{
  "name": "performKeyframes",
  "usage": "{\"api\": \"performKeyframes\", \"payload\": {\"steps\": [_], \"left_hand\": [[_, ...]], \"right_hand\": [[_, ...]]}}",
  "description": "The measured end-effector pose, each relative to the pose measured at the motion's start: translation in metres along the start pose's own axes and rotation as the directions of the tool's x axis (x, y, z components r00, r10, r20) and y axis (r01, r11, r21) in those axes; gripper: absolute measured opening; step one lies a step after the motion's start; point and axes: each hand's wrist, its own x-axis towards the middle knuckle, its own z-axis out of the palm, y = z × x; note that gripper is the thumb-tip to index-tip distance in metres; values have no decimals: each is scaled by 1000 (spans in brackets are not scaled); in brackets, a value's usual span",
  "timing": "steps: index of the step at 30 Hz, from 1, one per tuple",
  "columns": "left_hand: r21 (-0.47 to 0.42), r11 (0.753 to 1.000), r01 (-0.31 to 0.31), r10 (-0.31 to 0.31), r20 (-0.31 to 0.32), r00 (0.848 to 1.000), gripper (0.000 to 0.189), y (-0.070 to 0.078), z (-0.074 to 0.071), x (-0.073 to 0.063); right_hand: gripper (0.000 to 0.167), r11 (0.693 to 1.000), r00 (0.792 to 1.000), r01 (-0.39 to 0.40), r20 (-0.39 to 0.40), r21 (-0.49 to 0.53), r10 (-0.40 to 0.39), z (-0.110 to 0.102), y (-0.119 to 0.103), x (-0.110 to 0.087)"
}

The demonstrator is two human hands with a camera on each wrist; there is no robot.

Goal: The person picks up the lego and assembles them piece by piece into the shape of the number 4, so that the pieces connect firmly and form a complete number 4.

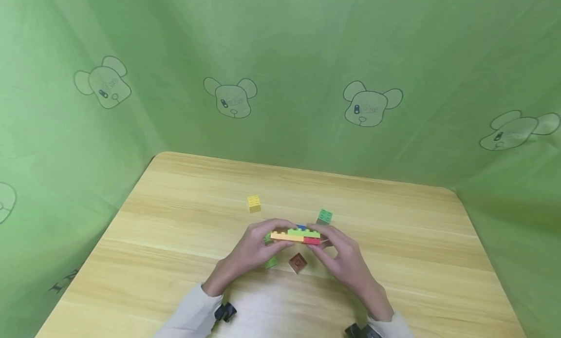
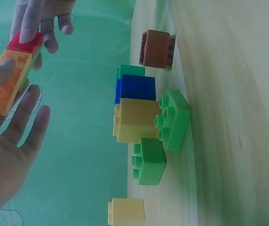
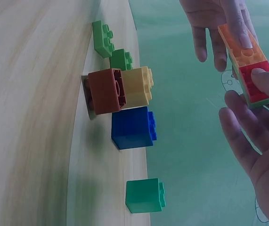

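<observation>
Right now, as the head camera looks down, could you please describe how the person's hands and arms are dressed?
The left hand and right hand wear no gloves. Pale, light-greyish sleeves cover the forearms and end short of the hands. Small black devices sit by both cuffs; the right one is cut off by the picture's edge.

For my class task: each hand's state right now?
Left hand: holding the joined stack by its orange brick.
Right hand: holding it by its red brick.

Loose bricks [image 1: 298, 263] lie on the table [image 1: 438, 250], joined bricks [image 1: 294, 237] above.
</observation>
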Motion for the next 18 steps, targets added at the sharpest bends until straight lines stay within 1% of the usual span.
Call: {"api": "performKeyframes", "payload": {"steps": [1,4,8,10,12,14,18], "left_hand": [[6,1000,-5,5,1,1000,41,0,0,0],[43,998,-51,51,1,999,46,0,1,1],[157,983,-98,99,-1,995,49,1,4,3],[211,973,-91,94,-3,996,48,2,4,3],[255,963,-86,90,-4,996,45,3,5,3],[274,959,-74,78,-4,997,41,4,5,3],[285,957,-52,56,-4,998,34,5,6,3]], "right_hand": [[59,1000,1000,11,-3,-5,-11,0,0,0],[54,1000,1000,17,0,8,-17,0,0,0],[48,999,999,-7,31,32,6,-1,-4,1],[46,999,998,-27,49,34,25,0,-6,1],[46,999,998,-29,58,31,27,0,-7,1],[45,999,997,-36,63,26,34,0,-7,0],[41,999,997,-49,66,13,48,0,-7,-1]]}}
